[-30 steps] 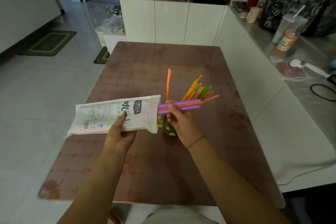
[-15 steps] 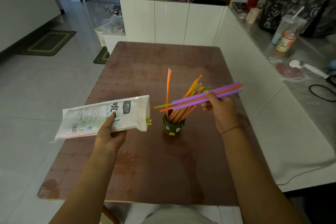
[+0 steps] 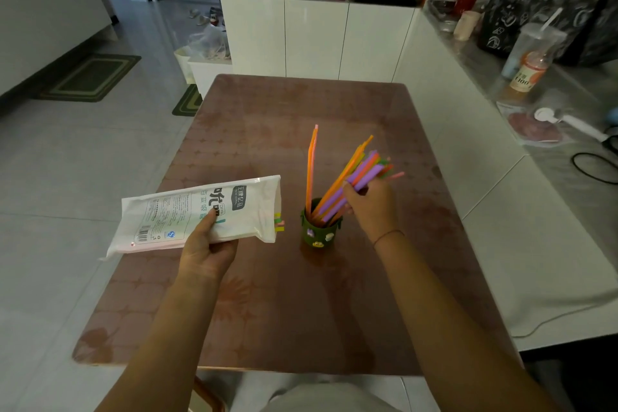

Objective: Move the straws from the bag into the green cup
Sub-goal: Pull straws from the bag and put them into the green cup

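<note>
A small green cup point(image 3: 319, 233) with stickers stands near the middle of the brown table point(image 3: 267, 311). Several orange, green and pink straws lean in it, and one orange straw point(image 3: 311, 167) stands nearly upright. My right hand point(image 3: 368, 204) grips a few purple and orange straws point(image 3: 359, 177), whose lower ends reach into the cup. My left hand point(image 3: 209, 244) holds the white straw bag point(image 3: 200, 214) level to the left of the cup, above the table. A few straw tips point(image 3: 279, 223) stick out of its open right end.
A white counter point(image 3: 535, 211) runs along the right side, carrying a drink cup with a straw point(image 3: 531, 50), a bottle point(image 3: 526, 73), dark bags and a cable. White cabinets point(image 3: 317, 40) stand behind the table. Tiled floor with mats lies to the left.
My right hand pulled a few straws out of the bag, swung them right and up, then tipped them down into the cup. My left hand drew the bag leftward.
</note>
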